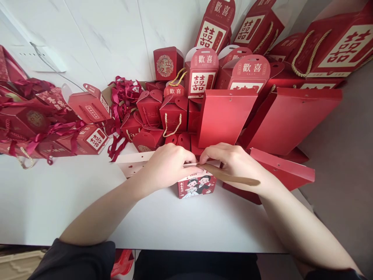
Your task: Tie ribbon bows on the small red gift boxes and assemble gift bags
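A small red gift box (pixel 197 187) with a cartoon bride and groom on its front stands on the white table, directly below my hands. My left hand (pixel 170 165) is closed, its thumb and fingers pinching the pale top edge of this box. Opposite it, my right hand (pixel 230 157) is closed in a pinch at the box top, on a tan ribbon (pixel 237 179) whose loose end trails to the right under the wrist. The fingers hide most of the box top and the spot where ribbon and box meet.
Behind my hands stand stacked red gift boxes (pixel 174 112), some with gold rope handles. Tall red boxes (pixel 229 116) rise close to my right. More boxes with dark red ribbons (pixel 32 116) crowd the left. A pale printed sheet (pixel 131 163) lies by my left forearm on the table (pixel 163 221).
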A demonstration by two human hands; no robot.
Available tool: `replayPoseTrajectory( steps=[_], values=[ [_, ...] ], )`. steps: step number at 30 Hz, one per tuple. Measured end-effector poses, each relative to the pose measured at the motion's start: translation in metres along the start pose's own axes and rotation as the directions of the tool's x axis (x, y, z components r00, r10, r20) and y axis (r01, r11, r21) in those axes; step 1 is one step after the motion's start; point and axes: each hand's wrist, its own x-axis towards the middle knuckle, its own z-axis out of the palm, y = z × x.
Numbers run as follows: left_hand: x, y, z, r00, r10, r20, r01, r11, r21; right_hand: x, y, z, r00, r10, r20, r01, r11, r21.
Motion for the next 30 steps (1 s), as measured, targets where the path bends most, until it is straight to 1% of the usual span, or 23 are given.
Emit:
replayPoseTrajectory(
  steps=[3, 5, 8, 10, 11, 13, 16, 18, 20, 23, 25, 26, 27, 28, 29, 30],
  values=[
    [0.002, -0.003, 0.003, 0.998, 0.062, -0.025, -0.06, 0.997, 0.056, 0.0, -0.003, -0.002, 0.999, 0.046, 0.026, -0.049, 0.992, 0.119],
    [0.003, -0.006, 0.004, 0.992, 0.128, 0.006, -0.128, 0.99, 0.062, -0.001, -0.005, 0.0, 0.994, 0.104, -0.036, -0.09, 0.959, 0.267],
    [0.003, -0.01, 0.004, 0.961, 0.265, 0.083, -0.267, 0.963, 0.025, -0.001, -0.005, 0.002, 0.951, 0.266, -0.157, -0.145, 0.833, 0.535],
    [0.004, -0.013, 0.003, 0.926, 0.358, 0.121, -0.359, 0.933, -0.012, -0.001, -0.004, 0.001, 0.928, 0.324, -0.185, -0.151, 0.781, 0.606],
    [0.005, -0.015, 0.002, 0.911, 0.391, 0.132, -0.389, 0.92, -0.037, -0.002, -0.003, -0.001, 0.929, 0.32, -0.187, -0.145, 0.778, 0.612],
    [0.007, -0.019, -0.001, 0.897, 0.42, 0.139, -0.405, 0.906, -0.124, -0.004, -0.001, -0.008, 0.949, 0.258, -0.184, -0.102, 0.799, 0.593],
    [0.009, -0.025, -0.008, 0.908, 0.388, 0.155, -0.322, 0.887, -0.331, -0.008, 0.003, -0.023, 0.983, 0.114, -0.142, -0.031, 0.873, 0.486],
    [0.008, -0.028, -0.013, 0.915, 0.365, 0.175, -0.251, 0.851, -0.461, -0.011, 0.005, -0.031, 0.993, 0.044, -0.108, 0.002, 0.922, 0.388],
    [0.006, -0.027, -0.018, 0.914, 0.368, 0.171, -0.22, 0.804, -0.553, -0.013, 0.004, -0.036, 0.995, -0.002, -0.1, 0.034, 0.949, 0.314],
    [0.001, -0.022, -0.023, 0.917, 0.381, 0.123, -0.235, 0.763, -0.603, -0.014, -0.001, -0.036, 0.985, -0.014, -0.17, 0.039, 0.989, 0.142],
    [0.0, -0.02, -0.023, 0.917, 0.386, 0.101, -0.254, 0.761, -0.597, -0.014, -0.006, -0.033, 0.978, -0.003, -0.211, 0.008, 1.0, 0.025],
    [-0.001, -0.02, -0.022, 0.917, 0.388, 0.09, -0.264, 0.761, -0.593, -0.014, -0.01, -0.031, 0.977, 0.009, -0.212, -0.008, 1.0, 0.007],
    [-0.001, -0.02, -0.02, 0.916, 0.393, 0.075, -0.276, 0.756, -0.594, -0.014, -0.013, -0.028, 0.98, 0.035, -0.194, -0.03, 0.999, 0.029],
    [0.0, -0.021, -0.018, 0.915, 0.399, 0.057, -0.287, 0.745, -0.602, -0.014, -0.016, -0.026, 0.983, 0.076, -0.164, -0.061, 0.994, 0.094],
    [0.0, -0.023, -0.016, 0.914, 0.404, 0.036, -0.297, 0.728, -0.619, -0.013, -0.019, -0.023, 0.984, 0.123, -0.131, -0.095, 0.975, 0.199],
    [0.0, -0.024, -0.013, 0.915, 0.404, 0.023, -0.297, 0.71, -0.638, -0.013, -0.021, -0.02, 0.981, 0.166, -0.096, -0.126, 0.936, 0.329]
  ],
)
